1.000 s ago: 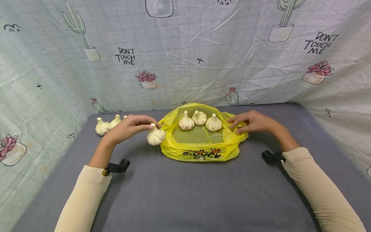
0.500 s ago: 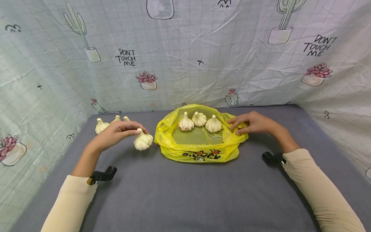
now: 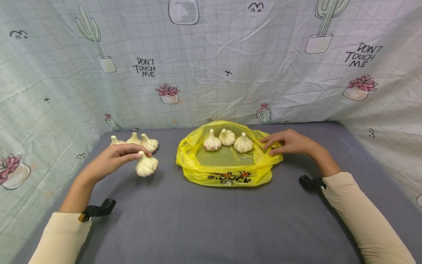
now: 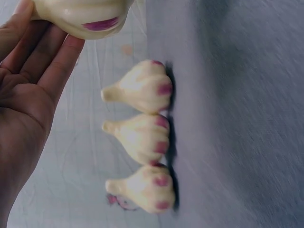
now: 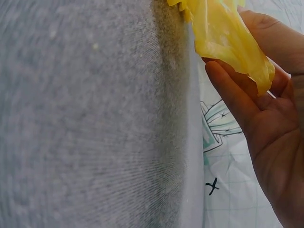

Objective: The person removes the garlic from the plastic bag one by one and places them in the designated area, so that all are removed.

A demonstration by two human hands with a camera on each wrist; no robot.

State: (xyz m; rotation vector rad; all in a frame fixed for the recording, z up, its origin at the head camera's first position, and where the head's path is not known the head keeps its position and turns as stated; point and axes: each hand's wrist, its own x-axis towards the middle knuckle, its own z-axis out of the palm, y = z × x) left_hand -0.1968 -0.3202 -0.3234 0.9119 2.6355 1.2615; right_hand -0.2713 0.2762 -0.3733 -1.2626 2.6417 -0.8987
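Left hand [image 3: 113, 158] pinches a garlic bulb [image 3: 146, 165], left of frame centre; right hand [image 3: 291, 142] grips the yellow bag [image 3: 196, 171], mid-frame.

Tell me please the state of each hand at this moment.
Left hand: holding one garlic bulb, above the table.
Right hand: holding the yellow bag at its edge, between thumb and fingers.

In the left-wrist view, the held garlic bulb [image 4: 90, 16] is cropped above. The left hand [image 3: 113, 158] partly conceals the leftmost loose bulb [image 3: 115, 140].
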